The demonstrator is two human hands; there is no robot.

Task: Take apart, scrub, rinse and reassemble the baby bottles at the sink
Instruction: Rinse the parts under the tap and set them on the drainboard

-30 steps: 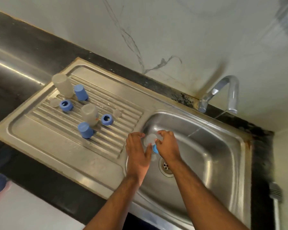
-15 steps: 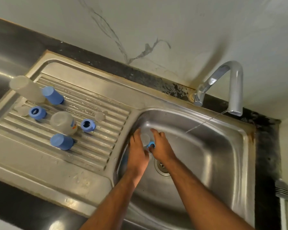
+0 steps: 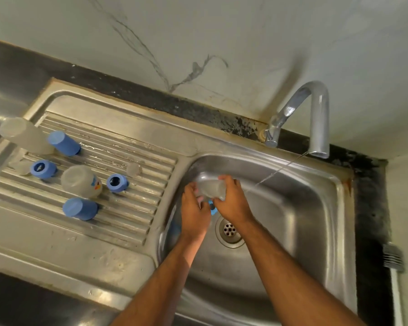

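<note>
- on the drainboard point(image 3: 57, 231) to my left lie loose parts: two clear bottle bodies point(image 3: 80, 181), blue caps point(image 3: 79, 208) and rings point(image 3: 117, 183).
- my left hand point(image 3: 193, 208) curls around the clear bottle point(image 3: 211, 188) held over the sink basin point(image 3: 292, 231).
- my right hand point(image 3: 231, 201) grasps its body; a blue collar point(image 3: 212, 204) peeks below.
- light, stiff plastic, probably wet and slippery; i'd take firm hold of body and collar.
- a thin stream falls from the tap point(image 3: 316, 118).

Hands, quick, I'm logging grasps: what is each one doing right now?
Left hand: fingers curled round the clear bottle, holding it over the sink.
Right hand: gripping the same bottle near its blue collar.
</note>
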